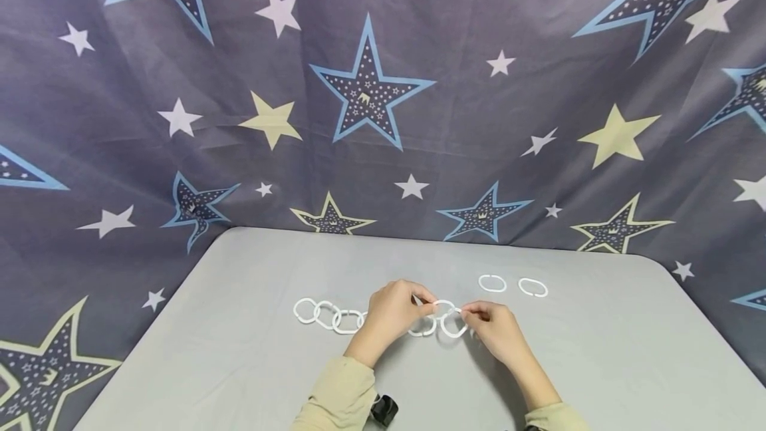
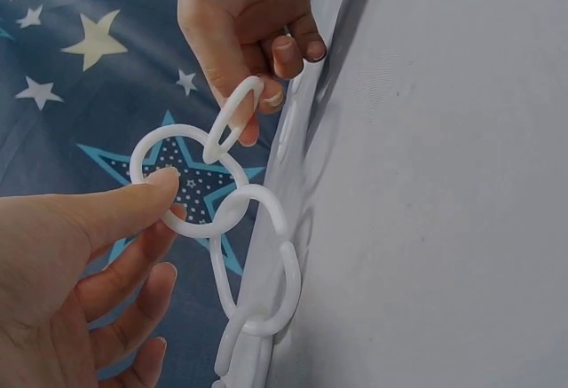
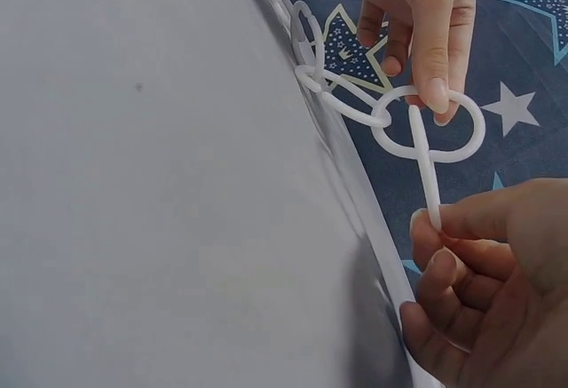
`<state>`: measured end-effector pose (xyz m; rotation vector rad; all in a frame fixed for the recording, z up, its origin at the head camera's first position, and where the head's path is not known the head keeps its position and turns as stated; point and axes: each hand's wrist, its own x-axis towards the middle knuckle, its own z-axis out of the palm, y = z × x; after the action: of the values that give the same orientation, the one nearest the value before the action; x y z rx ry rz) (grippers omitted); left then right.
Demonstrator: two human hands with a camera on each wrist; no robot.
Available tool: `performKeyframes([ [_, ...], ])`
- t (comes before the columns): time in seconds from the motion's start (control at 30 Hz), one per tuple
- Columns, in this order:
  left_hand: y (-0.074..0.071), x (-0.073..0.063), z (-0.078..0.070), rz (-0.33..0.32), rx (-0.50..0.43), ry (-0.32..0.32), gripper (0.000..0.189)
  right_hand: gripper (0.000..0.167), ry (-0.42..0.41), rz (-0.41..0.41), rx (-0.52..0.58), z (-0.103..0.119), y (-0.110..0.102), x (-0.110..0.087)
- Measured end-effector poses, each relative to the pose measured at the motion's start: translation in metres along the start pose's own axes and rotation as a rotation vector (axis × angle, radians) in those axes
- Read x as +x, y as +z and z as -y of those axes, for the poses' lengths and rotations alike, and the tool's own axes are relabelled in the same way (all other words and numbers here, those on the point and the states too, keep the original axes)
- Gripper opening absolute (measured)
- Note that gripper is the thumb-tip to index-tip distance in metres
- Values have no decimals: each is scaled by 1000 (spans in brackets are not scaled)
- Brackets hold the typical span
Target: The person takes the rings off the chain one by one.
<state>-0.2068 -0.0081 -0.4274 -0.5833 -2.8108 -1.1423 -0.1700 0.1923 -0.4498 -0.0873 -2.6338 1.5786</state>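
Between finger and thumb, my left hand (image 1: pixel 391 314) pinches a white oval plastic link (image 2: pixel 135 159), raised above the table. This is the end link of a chain of several white links (image 1: pixel 345 332) that trails off to the left, partly hidden behind the left hand. My right hand (image 1: pixel 497 330) pinches another white link (image 3: pixel 427 175) by its end. That link crosses the left hand's link and looks threaded through it; whether its gap is clear of the ring cannot be told. Both hands are close together over the middle of the table.
Two loose white links, one link (image 1: pixel 493 291) and a second link (image 1: pixel 534 295), lie on the grey table (image 1: pixel 622 344) beyond the right hand. Behind the table's far edge hangs a dark star-patterned cloth (image 1: pixel 455 132). A black device (image 1: pixel 384 411) sits by the left sleeve.
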Motion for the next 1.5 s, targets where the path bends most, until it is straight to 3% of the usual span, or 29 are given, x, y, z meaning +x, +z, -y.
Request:
performKeyframes([
  [0.57,-2,0,2,-24,-6,-16,7,11,-21,-7,-27,-3,-10,2],
  [1.5,-2,1,0,-27,22,-46,6,27,75,-113,-70,-18,-65,8],
])
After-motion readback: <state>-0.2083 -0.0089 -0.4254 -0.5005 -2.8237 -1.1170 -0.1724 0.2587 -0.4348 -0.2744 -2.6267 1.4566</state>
